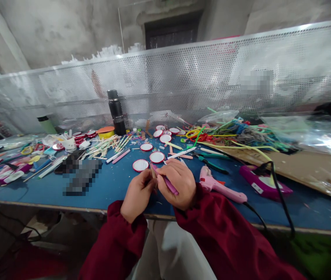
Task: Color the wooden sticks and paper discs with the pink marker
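My right hand (177, 182) is closed round a slim purple stick (171, 186), which slants up toward my left hand. Pinched in the fingers of my left hand (138, 194) is a small, thin tan piece (153, 172); its lower part is hidden by the fingers. The two hands meet just above the table's front edge, with the tip of the purple stick at the tan piece. Right beyond the fingers lie a round white disc with a red rim (140, 165) and a second such disc (157, 157).
To the right lie a pink glue gun (222, 186), green-handled pliers (212, 161) and a purple box with a cable (263, 182). A black bottle (116, 112) stands at the back by the perforated metal screen (183, 85). Dark phone-like slabs (84, 177) and loose sticks (107, 147) lie left.
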`<state>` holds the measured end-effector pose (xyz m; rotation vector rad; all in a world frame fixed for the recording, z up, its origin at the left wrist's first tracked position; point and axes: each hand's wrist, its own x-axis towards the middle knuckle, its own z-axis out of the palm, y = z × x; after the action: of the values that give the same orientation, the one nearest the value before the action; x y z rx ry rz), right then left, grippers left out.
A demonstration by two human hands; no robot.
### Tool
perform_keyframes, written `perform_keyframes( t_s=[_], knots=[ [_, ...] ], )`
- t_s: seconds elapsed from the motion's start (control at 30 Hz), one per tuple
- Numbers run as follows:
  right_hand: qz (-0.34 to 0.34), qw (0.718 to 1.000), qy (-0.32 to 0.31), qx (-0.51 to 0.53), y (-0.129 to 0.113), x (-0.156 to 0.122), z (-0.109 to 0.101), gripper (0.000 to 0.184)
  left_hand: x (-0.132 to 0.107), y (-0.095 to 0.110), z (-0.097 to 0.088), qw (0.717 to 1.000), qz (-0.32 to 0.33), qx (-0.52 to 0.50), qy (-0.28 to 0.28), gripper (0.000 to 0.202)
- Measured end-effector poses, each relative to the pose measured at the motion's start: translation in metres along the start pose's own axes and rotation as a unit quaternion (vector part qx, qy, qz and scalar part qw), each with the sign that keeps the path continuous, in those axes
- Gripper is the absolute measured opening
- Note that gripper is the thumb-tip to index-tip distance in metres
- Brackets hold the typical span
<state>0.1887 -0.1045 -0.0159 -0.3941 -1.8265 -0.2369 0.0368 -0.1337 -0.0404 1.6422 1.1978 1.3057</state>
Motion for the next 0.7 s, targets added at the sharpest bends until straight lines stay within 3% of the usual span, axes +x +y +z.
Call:
perform_keyframes(
  t_s=[0.7],
  knots=[
    [0.008,1.0,0.005,-0.008,0.0009,0.001,-0.0008,0.012,-0.0006,0.0002,0.0002,1.0,0.01,-0.006,-0.006,0.011]
  ],
)
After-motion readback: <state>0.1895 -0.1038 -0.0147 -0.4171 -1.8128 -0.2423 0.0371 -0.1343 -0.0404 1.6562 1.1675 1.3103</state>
